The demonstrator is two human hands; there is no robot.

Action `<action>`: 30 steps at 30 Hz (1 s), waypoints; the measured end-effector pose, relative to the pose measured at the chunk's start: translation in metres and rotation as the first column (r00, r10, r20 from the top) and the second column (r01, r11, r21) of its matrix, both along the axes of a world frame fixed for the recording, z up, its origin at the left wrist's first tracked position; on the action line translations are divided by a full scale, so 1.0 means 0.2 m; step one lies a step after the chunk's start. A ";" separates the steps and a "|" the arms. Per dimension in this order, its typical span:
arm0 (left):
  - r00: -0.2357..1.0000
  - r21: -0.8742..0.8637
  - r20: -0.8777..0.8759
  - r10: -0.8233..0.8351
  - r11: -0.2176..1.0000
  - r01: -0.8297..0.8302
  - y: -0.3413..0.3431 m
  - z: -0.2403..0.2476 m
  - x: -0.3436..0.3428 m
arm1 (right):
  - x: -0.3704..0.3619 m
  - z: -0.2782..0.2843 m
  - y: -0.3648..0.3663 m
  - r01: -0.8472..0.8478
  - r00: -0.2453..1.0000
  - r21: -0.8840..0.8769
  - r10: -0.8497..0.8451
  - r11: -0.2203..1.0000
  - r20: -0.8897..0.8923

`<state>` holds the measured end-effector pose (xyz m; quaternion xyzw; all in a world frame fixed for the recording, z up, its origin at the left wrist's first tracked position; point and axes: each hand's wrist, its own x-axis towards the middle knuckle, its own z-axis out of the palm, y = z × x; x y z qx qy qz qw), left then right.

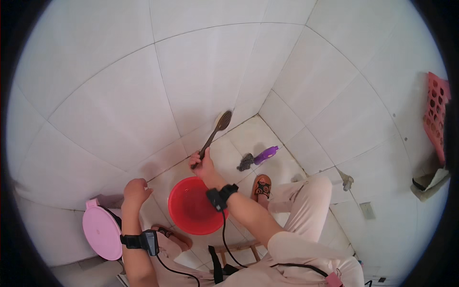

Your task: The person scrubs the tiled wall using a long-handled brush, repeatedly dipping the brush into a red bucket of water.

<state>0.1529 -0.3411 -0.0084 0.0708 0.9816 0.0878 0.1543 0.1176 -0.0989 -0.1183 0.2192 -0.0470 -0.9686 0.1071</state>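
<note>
The right hand is clamped round the handle of a brown brush — its head is raised, bristles toward the tiled wall; the left hand hangs near the wall, above a pink lid — whether its fingers meet, I cannot tell; a red basin sits below the right wrist; a purple bottle lies near the corner.
</note>
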 end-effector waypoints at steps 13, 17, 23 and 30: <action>0.998 0.040 -0.029 0.053 0.998 -0.051 -0.06 0.04 0.05 | -0.21 0.70 -0.18 0.110 0.878 0.514 0.159 0.851 -0.451; 0.999 0.035 -0.020 0.030 0.999 -0.029 0.00 0.03 0.02 | -0.32 0.34 -0.06 0.126 0.963 0.435 -0.005 0.892 -0.270; 0.999 0.016 0.030 0.035 0.999 -0.036 0.04 0.01 -0.01 | -0.22 -0.06 0.03 0.040 0.999 0.082 -0.039 0.996 -0.017; 0.999 0.007 -0.038 -0.031 0.999 0.031 -0.02 -0.08 0.00 | -0.32 0.52 0.10 0.152 0.943 0.379 -0.019 0.913 -0.332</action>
